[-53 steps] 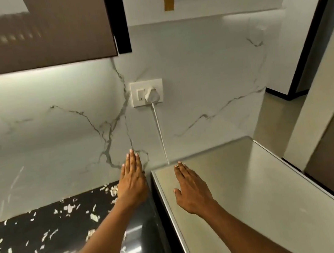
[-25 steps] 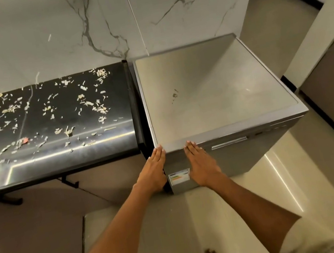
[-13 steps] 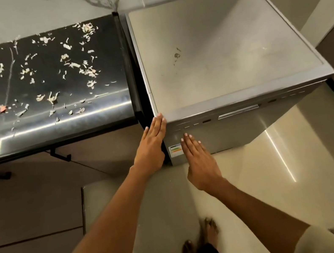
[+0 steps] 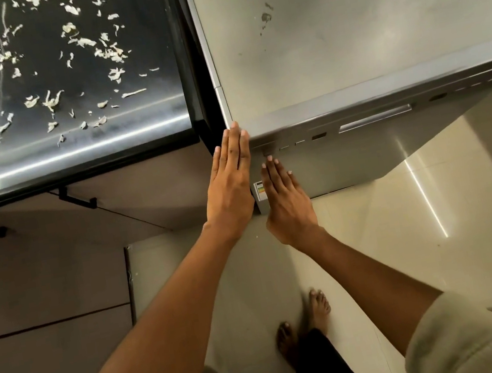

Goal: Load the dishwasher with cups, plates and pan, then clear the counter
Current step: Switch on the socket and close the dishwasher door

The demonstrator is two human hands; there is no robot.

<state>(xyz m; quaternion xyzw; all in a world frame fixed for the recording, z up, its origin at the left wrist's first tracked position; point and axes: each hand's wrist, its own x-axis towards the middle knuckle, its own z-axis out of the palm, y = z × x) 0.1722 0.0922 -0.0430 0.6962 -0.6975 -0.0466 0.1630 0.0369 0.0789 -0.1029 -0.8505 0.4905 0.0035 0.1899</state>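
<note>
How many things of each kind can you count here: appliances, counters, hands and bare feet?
Dishwasher: 1
Black counter: 1
Hands: 2, left hand and right hand
Bare feet: 2
Total: 6

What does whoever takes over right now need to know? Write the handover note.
Left hand: flat and empty, fingertips at the dishwasher's front left corner.
Right hand: flat and empty, against the door below the control strip, beside the sticker.
Dishwasher door shut. No cups, plates or pan in view.
Counter strewn with pale scraps.
Done: nothing visible.
Left: open the door, load, clear the counter.
</note>
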